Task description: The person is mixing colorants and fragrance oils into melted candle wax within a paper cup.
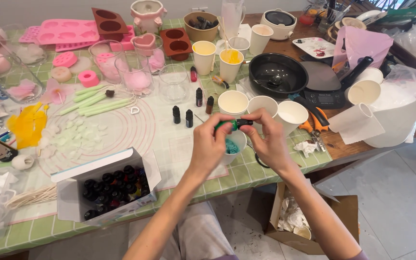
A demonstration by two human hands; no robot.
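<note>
Head view shows the left hand and right hand pinching a small green dropper bottle with a black cap between them, held sideways above a white paper cup of teal wax near the green-tiled table's front edge.

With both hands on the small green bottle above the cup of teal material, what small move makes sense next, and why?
Probably tilt the small green bottle tip-down over the paper cup. The left hand grips its green body and the right hand pinches the dark cap end, with the bottle lying level right above the cup's teal contents. Whether the cap is off cannot be told.
</note>
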